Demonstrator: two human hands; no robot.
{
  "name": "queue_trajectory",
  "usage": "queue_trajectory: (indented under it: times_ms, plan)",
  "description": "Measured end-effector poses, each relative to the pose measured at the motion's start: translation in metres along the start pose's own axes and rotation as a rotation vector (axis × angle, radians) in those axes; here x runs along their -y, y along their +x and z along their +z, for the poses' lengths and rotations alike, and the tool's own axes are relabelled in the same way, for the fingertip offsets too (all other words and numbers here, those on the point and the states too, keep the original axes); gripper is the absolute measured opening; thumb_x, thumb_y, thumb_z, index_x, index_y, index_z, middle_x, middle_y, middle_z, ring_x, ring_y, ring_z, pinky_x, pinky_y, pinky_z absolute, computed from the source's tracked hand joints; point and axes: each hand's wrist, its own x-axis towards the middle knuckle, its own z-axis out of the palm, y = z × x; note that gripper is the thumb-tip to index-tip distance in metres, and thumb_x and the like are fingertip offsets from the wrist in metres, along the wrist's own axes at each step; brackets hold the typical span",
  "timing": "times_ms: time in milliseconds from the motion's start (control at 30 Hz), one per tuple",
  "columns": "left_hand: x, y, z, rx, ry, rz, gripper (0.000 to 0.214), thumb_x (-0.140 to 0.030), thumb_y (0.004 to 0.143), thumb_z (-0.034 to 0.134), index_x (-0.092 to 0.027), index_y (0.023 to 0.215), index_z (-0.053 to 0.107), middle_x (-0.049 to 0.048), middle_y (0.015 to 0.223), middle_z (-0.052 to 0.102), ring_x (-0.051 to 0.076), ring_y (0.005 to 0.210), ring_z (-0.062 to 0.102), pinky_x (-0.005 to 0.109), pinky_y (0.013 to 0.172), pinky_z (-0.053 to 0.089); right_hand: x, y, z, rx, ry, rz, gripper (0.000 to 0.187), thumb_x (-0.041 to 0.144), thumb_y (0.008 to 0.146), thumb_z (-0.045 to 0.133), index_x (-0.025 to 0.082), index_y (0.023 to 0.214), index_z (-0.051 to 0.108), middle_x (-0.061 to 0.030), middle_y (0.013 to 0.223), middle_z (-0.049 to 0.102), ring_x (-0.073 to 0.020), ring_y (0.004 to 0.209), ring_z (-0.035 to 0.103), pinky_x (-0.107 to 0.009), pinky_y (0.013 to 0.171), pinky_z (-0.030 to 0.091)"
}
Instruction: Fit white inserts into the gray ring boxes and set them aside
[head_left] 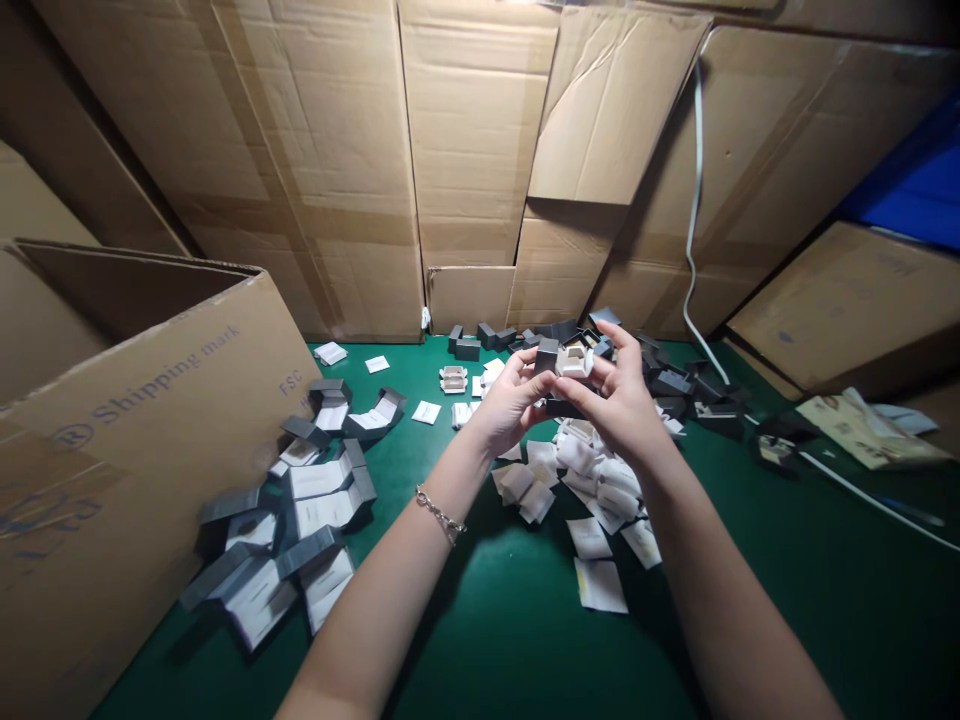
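My left hand [510, 400] and my right hand [619, 395] meet over the middle of the green table [480, 620]. Both are closed around one small dark grey box [566, 372] with a white insert showing on top. The fingertips of both hands pinch its sides. Right below the hands lies a heap of small white packets [592, 480]. Behind the hands sits a cluster of dark grey boxes [525, 338].
A large open carton marked "Shipping mark" [142, 440] stands at the left, with several open grey-and-white boxes [300, 530] spilled beside it. Cardboard sheets [465, 160] wall off the back. A white cable [694, 230] runs down at the right, near more cartons [847, 300] and a printed bag [862, 430].
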Motion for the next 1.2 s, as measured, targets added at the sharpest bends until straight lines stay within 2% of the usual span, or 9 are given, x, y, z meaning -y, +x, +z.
queue_trajectory:
  times_ms: [167, 333, 500, 700, 967, 1200]
  plan:
    - [0.0020, 0.0011, -0.0001, -0.008, -0.028, -0.007, 0.065, -0.042, 0.055, 0.086, -0.022, 0.106, 0.050, 0.0067, 0.109, 0.064, 0.023, 0.099, 0.063, 0.031, 0.074, 0.053, -0.0016, 0.0011, 0.0039, -0.139, 0.075, -0.018, 0.065, 0.043, 0.063, 0.079, 0.030, 0.107, 0.033, 0.0003, 0.094, 0.063, -0.0205, 0.091, 0.068, -0.040, 0.087, 0.055]
    - [-0.0002, 0.0000, 0.0009, -0.009, -0.018, -0.010, 0.066, -0.043, 0.055, 0.086, -0.021, 0.106, 0.051, 0.0078, 0.110, 0.064, 0.025, 0.104, 0.062, 0.036, 0.080, 0.053, -0.0018, 0.0033, 0.0018, -0.151, 0.091, -0.017, 0.056, 0.049, 0.062, 0.079, 0.028, 0.097, 0.041, -0.0016, 0.093, 0.065, -0.0227, 0.093, 0.068, -0.038, 0.080, 0.057]
    - [-0.0001, -0.0002, 0.0019, -0.005, -0.008, 0.004, 0.064, -0.041, 0.056, 0.086, -0.022, 0.108, 0.052, 0.0084, 0.114, 0.063, 0.025, 0.103, 0.062, 0.035, 0.080, 0.053, 0.0023, 0.0029, 0.0045, -0.181, 0.097, -0.035, 0.049, 0.050, 0.063, 0.078, 0.026, 0.095, 0.051, -0.0045, 0.095, 0.067, -0.0232, 0.093, 0.067, -0.040, 0.081, 0.056]
    - [0.0014, -0.0006, 0.0025, 0.020, 0.026, 0.010, 0.061, -0.040, 0.059, 0.085, -0.023, 0.108, 0.053, 0.0055, 0.112, 0.062, 0.021, 0.095, 0.063, 0.035, 0.077, 0.053, 0.0013, 0.0015, 0.0076, -0.243, 0.054, -0.075, 0.043, 0.041, 0.062, 0.079, 0.024, 0.093, 0.055, -0.0029, 0.091, 0.064, -0.0208, 0.091, 0.065, -0.041, 0.088, 0.053]
    - [-0.0052, -0.0038, 0.0075, -0.039, 0.080, 0.011, 0.063, -0.040, 0.052, 0.087, -0.022, 0.103, 0.054, 0.0029, 0.105, 0.060, 0.016, 0.086, 0.061, 0.028, 0.068, 0.051, -0.0042, 0.0031, 0.0070, -0.207, 0.067, -0.053, 0.041, 0.042, 0.065, 0.076, 0.024, 0.094, 0.054, -0.0032, 0.091, 0.065, -0.0200, 0.087, 0.065, -0.038, 0.080, 0.055]
    - [-0.0072, -0.0049, 0.0097, -0.063, 0.106, 0.007, 0.060, -0.039, 0.054, 0.087, -0.023, 0.101, 0.054, 0.0027, 0.108, 0.058, 0.017, 0.090, 0.060, 0.031, 0.072, 0.051, -0.0069, 0.0039, 0.0057, -0.194, 0.067, -0.035, 0.040, 0.044, 0.067, 0.074, 0.024, 0.094, 0.053, -0.0022, 0.088, 0.063, -0.0185, 0.084, 0.064, -0.035, 0.075, 0.056]
